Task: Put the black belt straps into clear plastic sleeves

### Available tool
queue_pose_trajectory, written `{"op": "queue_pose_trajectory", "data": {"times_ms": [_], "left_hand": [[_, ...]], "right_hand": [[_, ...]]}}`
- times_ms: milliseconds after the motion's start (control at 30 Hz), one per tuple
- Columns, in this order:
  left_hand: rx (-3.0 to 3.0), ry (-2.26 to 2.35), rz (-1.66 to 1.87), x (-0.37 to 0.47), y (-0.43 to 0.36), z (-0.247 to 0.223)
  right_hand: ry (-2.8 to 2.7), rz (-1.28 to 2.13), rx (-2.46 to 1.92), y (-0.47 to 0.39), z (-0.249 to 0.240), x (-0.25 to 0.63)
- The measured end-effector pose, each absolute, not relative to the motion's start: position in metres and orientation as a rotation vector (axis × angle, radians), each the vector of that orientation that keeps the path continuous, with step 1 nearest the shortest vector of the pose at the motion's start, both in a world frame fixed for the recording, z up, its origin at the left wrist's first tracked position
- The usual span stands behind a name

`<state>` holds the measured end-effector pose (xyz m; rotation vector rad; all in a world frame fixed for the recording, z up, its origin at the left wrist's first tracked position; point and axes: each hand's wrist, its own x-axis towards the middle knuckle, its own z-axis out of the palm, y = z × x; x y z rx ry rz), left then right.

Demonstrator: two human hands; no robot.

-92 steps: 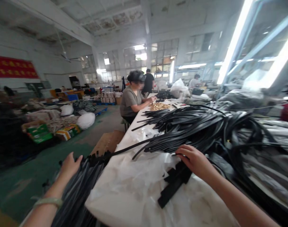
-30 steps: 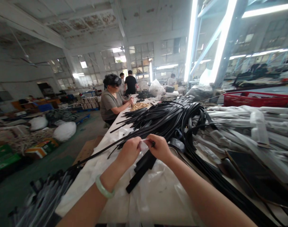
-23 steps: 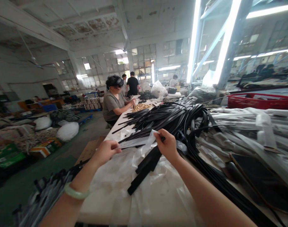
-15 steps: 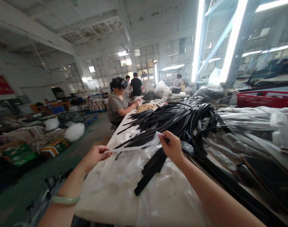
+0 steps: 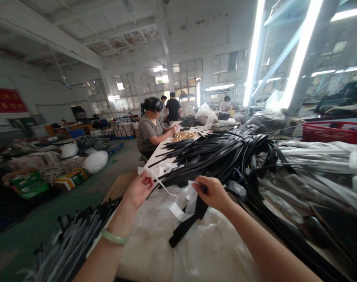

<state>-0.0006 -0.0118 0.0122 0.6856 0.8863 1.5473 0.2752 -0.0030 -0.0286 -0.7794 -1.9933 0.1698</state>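
Observation:
My left hand (image 5: 139, 188), with a pale green bangle on its wrist, has its fingers curled at one end of a thin white plastic strip (image 5: 163, 186). Pinched in my right hand (image 5: 212, 192) are the wider white plastic (image 5: 192, 199) and a small dark end. Below my right hand, short black strips (image 5: 184, 231) lie on the white plastic sheeting (image 5: 155, 219) that covers the table. Beyond my hands a large heap of long black strips (image 5: 213, 152) spreads across the table.
White wrapped strips (image 5: 313, 172) and a red basket (image 5: 334, 132) are at the right. Bundled strips (image 5: 73, 235) stand at lower left. A person in a grey shirt (image 5: 150, 133) works beside gold-coloured pieces (image 5: 183, 136) farther along the table.
My left hand has moved right and slightly up in view, its fingers turned upward. The plastic between my hands, nearly straight before, now sags. The view has shifted a little left.

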Motion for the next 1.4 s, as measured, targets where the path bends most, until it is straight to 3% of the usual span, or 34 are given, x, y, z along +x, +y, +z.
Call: {"op": "queue_pose_trajectory", "data": {"times_ms": [233, 433, 600, 900, 1400], "left_hand": [[0.705, 0.778, 1.779, -0.017, 0.004, 0.045], [1.433, 1.276, 1.423, -0.003, -0.021, 0.046], [1.731, 1.384, 1.163, 0.031, -0.034, 0.027], [1.815, 1.428, 1.092, 0.053, -0.038, 0.018], [1.942, 1.516, 1.074, 0.061, -0.043, 0.017]], "right_hand": [[-2.096, 0.411, -0.650, 0.010, -0.033, 0.280], [-2.064, 0.396, -0.749, 0.020, -0.036, 0.283], [-2.034, 0.300, -0.727, 0.002, -0.024, 0.276], [-2.163, 0.104, -0.777, -0.016, -0.009, 0.268], [-2.164, 0.074, -0.895, -0.017, -0.011, 0.266]]}}
